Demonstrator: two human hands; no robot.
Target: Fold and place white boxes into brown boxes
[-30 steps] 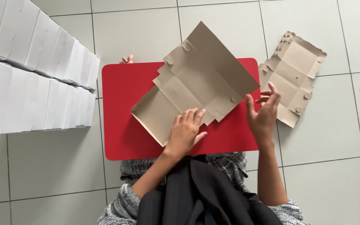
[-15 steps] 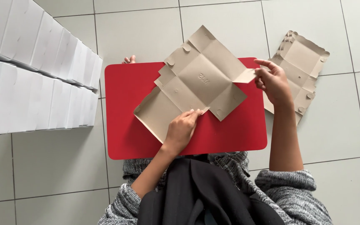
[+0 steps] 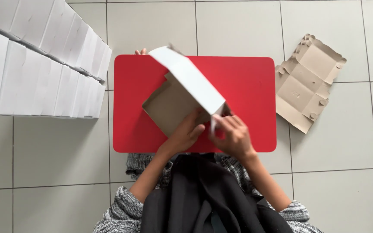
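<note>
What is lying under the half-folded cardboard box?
The half-folded cardboard box rests on a red board, which lies on the tiled floor. The board's part beneath the box is covered.

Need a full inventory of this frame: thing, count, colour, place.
cardboard box blank: one, white outside, brown inside, partly folded up on the red board, held by both hands
red board: one, red, on the floor, centre
flat box blank: one, brown, on the tiles right of the board
folded boxes: two rows, white, upper left; count unclear
tiled floor: grey, all around
left hand: on the blank's near edge
right hand: fingers at the blank's near corner
</note>
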